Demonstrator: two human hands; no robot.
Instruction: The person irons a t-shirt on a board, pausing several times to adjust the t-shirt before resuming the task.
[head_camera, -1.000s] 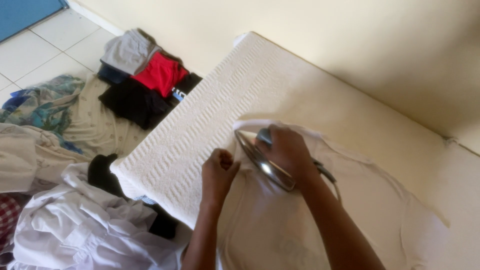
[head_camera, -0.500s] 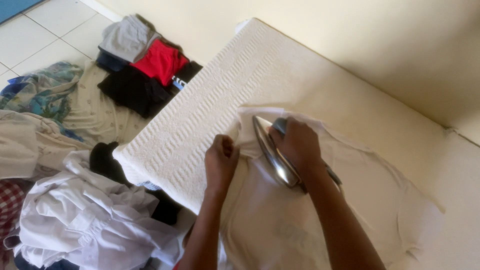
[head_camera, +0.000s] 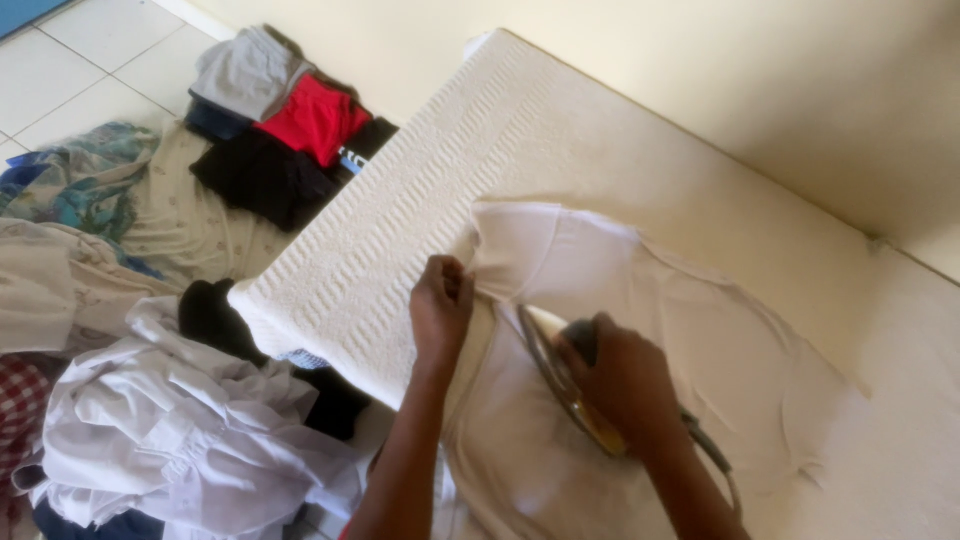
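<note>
The white shirt (head_camera: 640, 330) lies flat on the cream mattress (head_camera: 560, 140). Her right hand (head_camera: 620, 385) wraps a tight grip round the iron (head_camera: 560, 375) on the shirt; beside it, the left hand (head_camera: 440, 310) pinches the shirt's edge shut.

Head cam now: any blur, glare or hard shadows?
Head view: soft even daylight, no glare; the metal-soled iron and right hand look slightly smeared, as does the left hand pinching the white garment; only faint shadows on the cream textured mattress.
</note>
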